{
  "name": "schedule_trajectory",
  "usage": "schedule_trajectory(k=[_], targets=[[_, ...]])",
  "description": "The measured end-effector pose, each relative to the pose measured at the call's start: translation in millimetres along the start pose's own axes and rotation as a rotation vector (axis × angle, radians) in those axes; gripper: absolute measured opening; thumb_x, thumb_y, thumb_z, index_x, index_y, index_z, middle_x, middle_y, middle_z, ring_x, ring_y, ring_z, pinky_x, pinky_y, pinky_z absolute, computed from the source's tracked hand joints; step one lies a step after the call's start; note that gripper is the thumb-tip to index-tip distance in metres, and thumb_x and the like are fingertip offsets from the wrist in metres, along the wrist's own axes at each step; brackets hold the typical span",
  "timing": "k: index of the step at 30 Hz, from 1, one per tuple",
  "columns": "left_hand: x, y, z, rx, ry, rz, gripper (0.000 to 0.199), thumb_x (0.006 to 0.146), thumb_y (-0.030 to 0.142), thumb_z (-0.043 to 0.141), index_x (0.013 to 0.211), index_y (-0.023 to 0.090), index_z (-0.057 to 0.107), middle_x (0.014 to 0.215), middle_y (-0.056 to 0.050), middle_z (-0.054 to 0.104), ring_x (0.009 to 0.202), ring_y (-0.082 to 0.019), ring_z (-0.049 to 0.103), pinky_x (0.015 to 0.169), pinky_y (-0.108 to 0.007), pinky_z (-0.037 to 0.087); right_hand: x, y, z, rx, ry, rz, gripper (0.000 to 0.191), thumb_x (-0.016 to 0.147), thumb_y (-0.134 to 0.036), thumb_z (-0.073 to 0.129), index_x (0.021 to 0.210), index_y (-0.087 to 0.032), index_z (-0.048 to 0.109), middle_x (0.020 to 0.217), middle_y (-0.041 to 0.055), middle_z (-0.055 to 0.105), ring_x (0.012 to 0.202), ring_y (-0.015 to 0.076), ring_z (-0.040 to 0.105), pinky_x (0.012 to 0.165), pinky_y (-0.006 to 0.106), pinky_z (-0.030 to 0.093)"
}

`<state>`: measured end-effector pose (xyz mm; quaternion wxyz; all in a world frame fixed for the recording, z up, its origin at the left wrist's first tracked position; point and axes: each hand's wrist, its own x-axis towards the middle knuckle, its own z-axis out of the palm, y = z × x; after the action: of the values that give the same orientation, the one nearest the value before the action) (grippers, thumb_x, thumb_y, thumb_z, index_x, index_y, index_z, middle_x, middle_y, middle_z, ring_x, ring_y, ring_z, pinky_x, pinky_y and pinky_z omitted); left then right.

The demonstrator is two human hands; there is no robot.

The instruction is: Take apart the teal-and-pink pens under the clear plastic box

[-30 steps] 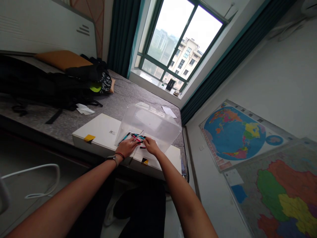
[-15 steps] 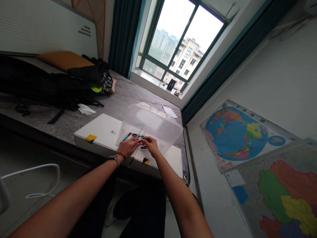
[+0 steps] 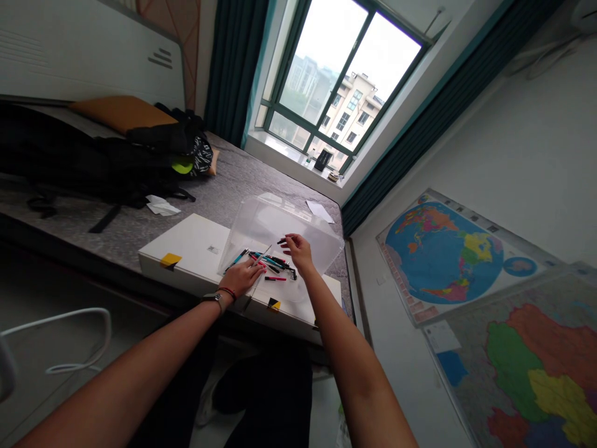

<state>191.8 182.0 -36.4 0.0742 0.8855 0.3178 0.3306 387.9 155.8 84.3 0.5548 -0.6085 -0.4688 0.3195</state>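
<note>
My left hand [image 3: 241,278] is closed on a slim whitish pen [image 3: 264,252] that points up and to the right. Held over the pile in the fingertips of my right hand [image 3: 298,251] is a small black piece [image 3: 281,241], too small to name with certainty. Below both hands lie several loose pens [image 3: 276,263], black, teal and red, in a clear plastic box [image 3: 325,237]. A red pen with a dark end [image 3: 275,279] rests apart from the pile, near the front.
Under the plastic box are white cardboard boxes [image 3: 180,244] with yellow and black tabs. They sit on a grey mattress [image 3: 224,180]. A crumpled tissue [image 3: 161,206], a dark bag [image 3: 84,155] and a white paper [image 3: 319,211] lie around. A wall with maps [image 3: 448,249] stands to the right.
My right hand has moved up and to the right, away from my left hand, carrying the small black piece. More of the pens is uncovered. My left hand has stayed in place.
</note>
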Motion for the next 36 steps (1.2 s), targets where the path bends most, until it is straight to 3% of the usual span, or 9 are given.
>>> schedule_trajectory(k=[5, 15, 20, 30, 36], targets=[[0.0, -0.9, 0.5, -0.007, 0.013, 0.008, 0.042, 0.101, 0.049, 0.036, 0.109, 0.030, 0.072, 0.109, -0.007, 0.067, 0.081, -0.017, 0.063, 0.071, -0.030, 0.047, 4.6, -2.1, 9.9, -0.115, -0.083, -0.008, 0.025, 0.088, -0.036, 0.062, 0.107, -0.020, 0.064, 0.097, 0.0059, 0.074, 0.071, 0.0123, 0.066, 0.059, 0.023, 0.053], [-0.1, 0.0, -0.8, 0.010, 0.032, 0.026, 0.041, 0.101, 0.048, 0.037, 0.110, 0.028, 0.072, 0.106, -0.007, 0.068, 0.080, -0.018, 0.063, 0.071, -0.030, 0.047, 7.7, -2.2, 10.1, -0.171, -0.037, -0.060, 0.024, 0.090, -0.032, 0.060, 0.110, -0.020, 0.065, 0.095, 0.0054, 0.073, 0.069, 0.0116, 0.065, 0.058, 0.022, 0.053], [0.7, 1.5, -4.8, -0.001, 0.006, 0.019, 0.042, 0.101, 0.048, 0.036, 0.106, 0.028, 0.073, 0.103, -0.007, 0.067, 0.079, -0.016, 0.062, 0.072, -0.029, 0.046, 7.8, -1.4, 14.2, -0.205, -0.092, -0.020, 0.026, 0.089, -0.035, 0.063, 0.110, -0.020, 0.067, 0.094, 0.0057, 0.074, 0.068, 0.0122, 0.066, 0.058, 0.023, 0.054], [0.1, 3.7, -6.6, -0.007, -0.027, -0.017, 0.040, 0.100, 0.044, 0.037, 0.106, 0.026, 0.072, 0.108, -0.009, 0.066, 0.084, -0.019, 0.063, 0.076, -0.032, 0.049, -0.3, 17.2, 30.5, -0.342, -0.184, -0.093, 0.014, 0.086, -0.031, 0.067, 0.094, -0.022, 0.073, 0.076, 0.0013, 0.072, 0.069, 0.0158, 0.067, 0.068, 0.029, 0.056], [-0.6, 0.9, -5.4, 0.019, -0.085, -0.029, 0.036, 0.093, 0.031, 0.044, 0.118, 0.027, 0.069, 0.112, -0.010, 0.066, 0.090, -0.022, 0.063, 0.079, -0.036, 0.051, -4.3, 17.5, 36.5, -0.432, -0.150, -0.121, 0.012, 0.085, -0.033, 0.067, 0.086, -0.022, 0.072, 0.073, 0.0009, 0.071, 0.070, 0.0167, 0.067, 0.072, 0.029, 0.052]])
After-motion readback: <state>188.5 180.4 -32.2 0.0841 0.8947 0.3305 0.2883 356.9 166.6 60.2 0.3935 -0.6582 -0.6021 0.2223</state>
